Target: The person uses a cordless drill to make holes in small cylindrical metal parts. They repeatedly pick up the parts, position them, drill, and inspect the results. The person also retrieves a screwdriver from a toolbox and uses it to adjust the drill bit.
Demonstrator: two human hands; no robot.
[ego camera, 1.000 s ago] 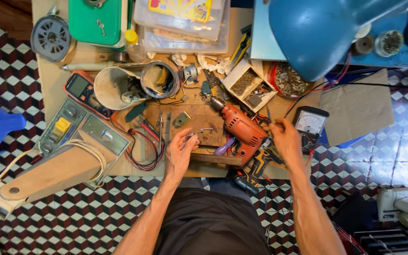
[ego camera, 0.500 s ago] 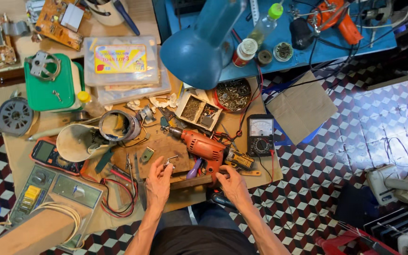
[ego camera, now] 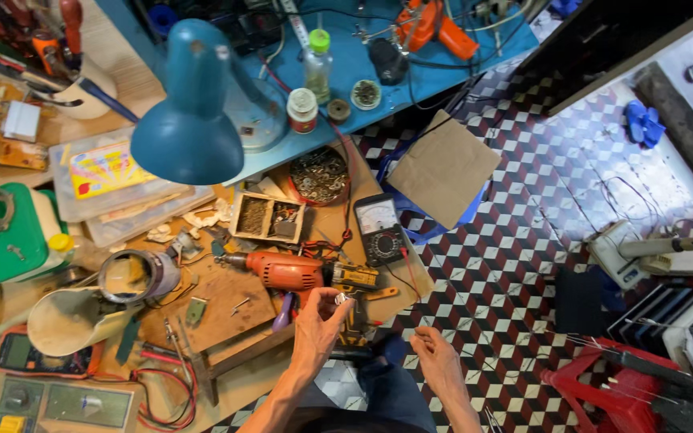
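My left hand (ego camera: 318, 333) is raised over the front edge of the wooden workbench (ego camera: 242, 377), its fingertips pinched on a small shiny metal part (ego camera: 340, 299). Just beyond it lies an orange electric drill (ego camera: 282, 271) on a wooden board, with a yellow-and-black tool (ego camera: 354, 277) to the drill's right. My right hand (ego camera: 439, 361) hovers past the bench edge over the tiled floor, palm up with fingers loosely apart. I see nothing in it.
A black analog multimeter (ego camera: 378, 228), a divided wooden parts box (ego camera: 268, 218) and a bowl of screws (ego camera: 320, 175) sit behind the drill. A blue desk lamp (ego camera: 190, 112) hangs over the bench. Cardboard (ego camera: 443, 168) and a red stool (ego camera: 603, 385) stand to the right.
The view has swung toward the right and the floor. My left hand lifted off the board with the small part, and my right hand came away from the drill, off the bench edge.
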